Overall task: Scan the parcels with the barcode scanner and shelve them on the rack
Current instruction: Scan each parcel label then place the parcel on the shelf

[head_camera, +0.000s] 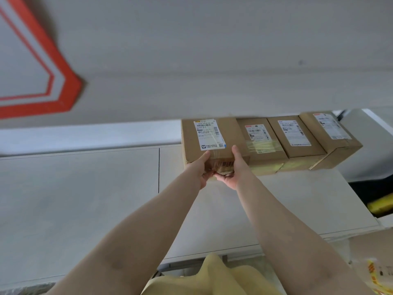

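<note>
A brown cardboard parcel point(210, 139) with a white shipping label on top sits at the left end of a row on the white rack shelf point(287, 192). My left hand point(201, 169) and my right hand point(232, 169) both grip its near end, thumbs on the top face and fingers curled under the front edge. Three more labelled parcels stand to its right: one with yellow tape point(260, 141), one in the middle point(295, 137), one at the far right point(331, 135). No barcode scanner is in view.
The underside of an upper shelf or panel point(191, 60) with a red outline marking point(63, 81) hangs just above the parcels. A white cabinet surface point(74, 199) lies to the left. A yellow item point(380, 204) lies in a dark gap at the right. Another carton point(376, 262) sits bottom right.
</note>
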A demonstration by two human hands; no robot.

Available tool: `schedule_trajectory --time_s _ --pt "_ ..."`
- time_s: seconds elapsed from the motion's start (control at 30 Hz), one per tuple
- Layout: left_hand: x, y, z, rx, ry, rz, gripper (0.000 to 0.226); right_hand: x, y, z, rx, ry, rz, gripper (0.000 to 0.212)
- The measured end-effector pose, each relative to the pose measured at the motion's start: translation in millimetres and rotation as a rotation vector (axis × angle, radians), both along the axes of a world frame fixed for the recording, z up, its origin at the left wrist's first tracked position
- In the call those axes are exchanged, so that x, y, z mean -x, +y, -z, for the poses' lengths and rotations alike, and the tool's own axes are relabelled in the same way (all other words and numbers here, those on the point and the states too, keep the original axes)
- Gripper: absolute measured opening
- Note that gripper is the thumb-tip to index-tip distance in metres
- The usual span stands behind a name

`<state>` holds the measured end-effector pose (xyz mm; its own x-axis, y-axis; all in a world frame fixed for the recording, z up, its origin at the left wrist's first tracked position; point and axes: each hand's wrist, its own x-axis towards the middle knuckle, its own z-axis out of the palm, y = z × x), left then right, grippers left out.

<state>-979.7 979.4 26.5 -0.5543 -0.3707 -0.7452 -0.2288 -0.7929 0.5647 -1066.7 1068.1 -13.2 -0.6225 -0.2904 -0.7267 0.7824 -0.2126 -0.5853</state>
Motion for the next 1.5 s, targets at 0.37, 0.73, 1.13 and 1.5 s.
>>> schedule_trajectory --time_s 0.37,0.73,1.13,1.5 --pt "-6.7 0.1 1.9 0.062 -0.039 0.076 0.035 -2.6 3.4 -4.3 0.052 0.003 -0.027 0.090" --pt "-112.8 -35.4 39.4 0.141 -0.118 0.147 0.034 -126.3 -3.5 10.6 0.020 -0.053 -0.089 0.054" --pt "-404.4 -172.3 37.1 0.159 -0.108 -0.605 0.005 -354.9 -198.1 4.3 0.019 0.001 -0.520 0.019" --pt "-715.8 -262.2 34.7 0.227 -0.309 -1.108 0.013 -636.6 -345.0 2.6 -0.032 0.045 -1.061 0.007"
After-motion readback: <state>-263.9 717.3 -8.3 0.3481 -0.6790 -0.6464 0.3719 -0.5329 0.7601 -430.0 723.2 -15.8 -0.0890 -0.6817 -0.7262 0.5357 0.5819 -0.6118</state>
